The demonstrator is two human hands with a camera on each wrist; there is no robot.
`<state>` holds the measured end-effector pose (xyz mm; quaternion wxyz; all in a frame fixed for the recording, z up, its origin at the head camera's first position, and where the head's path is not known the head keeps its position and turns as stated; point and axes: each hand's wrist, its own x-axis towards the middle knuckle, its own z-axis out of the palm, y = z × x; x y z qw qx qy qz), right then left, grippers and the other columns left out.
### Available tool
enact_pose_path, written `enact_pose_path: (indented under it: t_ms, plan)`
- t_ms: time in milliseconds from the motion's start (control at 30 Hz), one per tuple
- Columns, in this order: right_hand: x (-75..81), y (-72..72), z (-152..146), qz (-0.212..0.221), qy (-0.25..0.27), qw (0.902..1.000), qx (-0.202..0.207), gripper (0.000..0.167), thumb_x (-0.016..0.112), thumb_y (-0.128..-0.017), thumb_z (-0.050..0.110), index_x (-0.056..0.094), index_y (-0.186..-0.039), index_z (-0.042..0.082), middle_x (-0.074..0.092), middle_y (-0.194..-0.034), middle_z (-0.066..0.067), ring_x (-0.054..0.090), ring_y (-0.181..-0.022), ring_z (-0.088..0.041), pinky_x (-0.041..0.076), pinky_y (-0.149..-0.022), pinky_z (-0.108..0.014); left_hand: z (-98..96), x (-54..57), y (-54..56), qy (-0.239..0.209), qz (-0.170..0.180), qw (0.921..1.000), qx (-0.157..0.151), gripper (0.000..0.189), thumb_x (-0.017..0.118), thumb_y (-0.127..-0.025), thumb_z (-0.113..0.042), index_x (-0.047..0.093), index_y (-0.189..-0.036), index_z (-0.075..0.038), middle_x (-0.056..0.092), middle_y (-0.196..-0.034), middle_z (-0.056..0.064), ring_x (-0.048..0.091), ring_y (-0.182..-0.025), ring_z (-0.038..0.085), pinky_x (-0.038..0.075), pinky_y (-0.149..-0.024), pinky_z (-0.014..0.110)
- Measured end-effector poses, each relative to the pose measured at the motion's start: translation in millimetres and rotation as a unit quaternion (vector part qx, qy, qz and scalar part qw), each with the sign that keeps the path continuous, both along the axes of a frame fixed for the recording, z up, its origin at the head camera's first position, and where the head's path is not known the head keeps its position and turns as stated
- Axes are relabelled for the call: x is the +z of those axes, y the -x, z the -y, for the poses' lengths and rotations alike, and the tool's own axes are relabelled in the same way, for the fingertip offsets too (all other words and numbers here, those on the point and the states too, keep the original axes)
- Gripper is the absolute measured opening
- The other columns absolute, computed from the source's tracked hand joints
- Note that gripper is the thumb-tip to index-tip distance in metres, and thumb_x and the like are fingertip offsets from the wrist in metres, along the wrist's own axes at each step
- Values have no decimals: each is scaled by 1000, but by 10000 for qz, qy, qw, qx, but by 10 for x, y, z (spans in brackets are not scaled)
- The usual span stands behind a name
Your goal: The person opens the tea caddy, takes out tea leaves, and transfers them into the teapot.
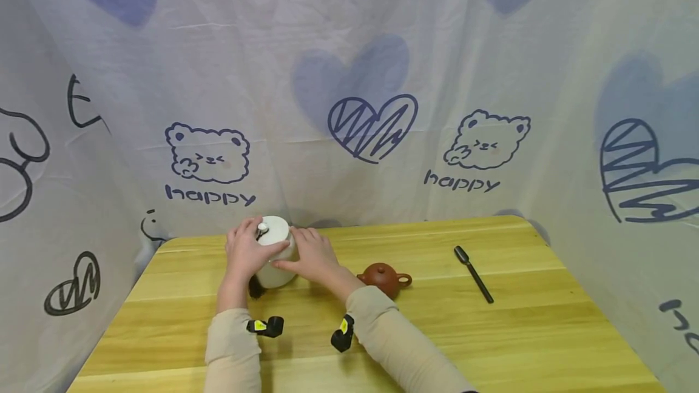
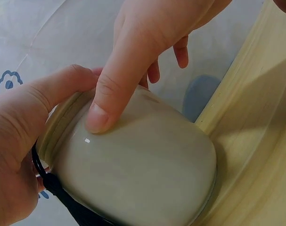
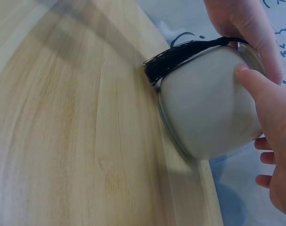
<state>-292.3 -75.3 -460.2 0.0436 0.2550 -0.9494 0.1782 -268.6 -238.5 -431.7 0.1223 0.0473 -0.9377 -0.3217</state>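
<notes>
A glossy off-white ceramic jar (image 1: 276, 275) stands on the left part of the table, near its back edge. Its flat white lid (image 1: 276, 229) has a small knob, and a black tassel (image 3: 183, 56) hangs from the top down the jar's side. My left hand (image 1: 250, 252) grips the lid at its rim, thumb in front and fingers behind. From the other side my right hand (image 1: 314, 255) holds the jar's body (image 2: 143, 155), its thumb pressed on the front just below the lid. The far fingertips of both hands are partly hidden.
A reddish-brown teapot (image 1: 382, 279) sits to the right of the jar, partly behind my right forearm. Farther right lies a black spoon (image 1: 474, 275). A printed cloth (image 1: 377, 199) hangs behind the wooden table (image 1: 519, 344) and along both sides.
</notes>
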Motion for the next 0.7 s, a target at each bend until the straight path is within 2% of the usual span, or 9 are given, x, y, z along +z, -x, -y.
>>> enact_pose_path:
  t_ms: [500,700]
  plan:
    - [30,-21,-8,117,72,9999,-15,94,54,-82,74,32,-153,15,44,-152,-2,43,-136,-21,38,-113,-45,41,-13,12,-17,154,9999,-40,98,79,-73,-53,39,-148,-5,36,-153,21,26,-136,44,23,-108,61]
    - [6,-14,-7,77,2,10000,-36,95,52,-82,76,31,-153,16,43,-153,-2,43,-137,-21,40,-111,-45,12,-46,-29,-109,92,9999,34,99,78,-74,-54,36,-150,-6,31,-156,20,23,-140,43,18,-113,62]
